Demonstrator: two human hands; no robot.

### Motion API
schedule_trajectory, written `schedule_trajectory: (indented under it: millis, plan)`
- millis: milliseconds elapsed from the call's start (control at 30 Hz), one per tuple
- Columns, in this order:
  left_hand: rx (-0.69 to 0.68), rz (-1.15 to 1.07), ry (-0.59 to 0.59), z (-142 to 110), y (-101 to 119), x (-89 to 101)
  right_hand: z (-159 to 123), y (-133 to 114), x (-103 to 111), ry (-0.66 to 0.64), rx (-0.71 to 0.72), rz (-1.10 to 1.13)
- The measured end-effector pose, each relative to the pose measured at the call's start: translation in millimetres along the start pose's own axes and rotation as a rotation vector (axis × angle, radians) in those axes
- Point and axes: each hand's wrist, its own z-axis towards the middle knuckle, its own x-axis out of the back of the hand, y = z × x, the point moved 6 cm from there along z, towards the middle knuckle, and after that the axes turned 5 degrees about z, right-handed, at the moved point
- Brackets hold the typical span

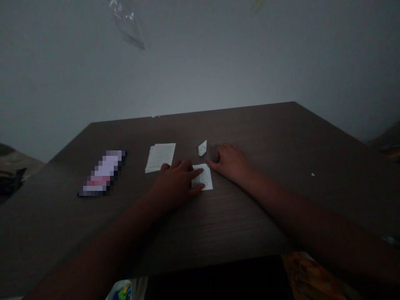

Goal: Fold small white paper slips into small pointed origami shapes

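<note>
Head view, centre: left hand (176,181), grip apart, seemingly steadies the printed slip (207,179). Right hand (233,162), grip also apart, rests just beside.

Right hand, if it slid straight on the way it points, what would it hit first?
Likely the paper scrap, just ahead of the right hand, though depth is unclear.

- 1 camera, worn on the person's head, faces forward and down across the table (271,133).
- It looks from near, with the left hand (175,181) and right hand (233,161) around mid-view.
- The wall (203,62) beyond fills the top.
</note>
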Motion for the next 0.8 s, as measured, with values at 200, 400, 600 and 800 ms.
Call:
schedule_trajectory:
  millis: [200, 400, 600, 800]
  plan:
    - [-0.001, 0.009, -0.002, -2, -3, -0.1, -4, -4, 3, -0.093, 0.111, 0.005]
    - [-0.091, -0.045, 0.036, -4, -10, -5.5, -26, -4, 13, -0.145, 0.224, -0.028]
    - [-0.193, -0.098, 0.038, -6, -8, -7.6, -45, -21, 14, -0.171, 0.340, 0.068]
    - [-0.261, -0.171, 0.049, -11, 4, -2.2, -59, -33, 1, -0.187, 0.450, 0.156]
